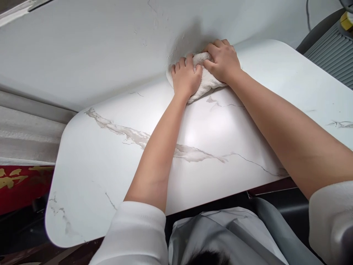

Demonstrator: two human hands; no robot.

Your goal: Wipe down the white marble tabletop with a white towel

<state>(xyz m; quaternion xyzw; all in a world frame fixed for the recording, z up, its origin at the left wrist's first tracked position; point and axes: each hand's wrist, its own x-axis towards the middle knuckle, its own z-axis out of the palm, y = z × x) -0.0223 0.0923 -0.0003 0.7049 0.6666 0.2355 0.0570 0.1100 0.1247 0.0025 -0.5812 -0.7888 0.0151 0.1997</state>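
A folded white cloth (206, 81) lies at the far edge of a white marble-patterned table (132, 176), close against the wall. My left hand (186, 77) presses on the cloth's left part, its fingers curled over the far side. On the right part rests my right hand (224, 60), gripping the cloth with its thumb toward the middle. Both arms reach forward across the tabletop. The underside of the cloth and the palms are hidden.
A pale wall (82, 48) with small blemishes runs along the table's far edge. Light curtain-like fabric (27, 129) and a red-and-gold item (27, 184) are at the left. A grey ribbed object (331, 55) stands beyond the table at the upper right.
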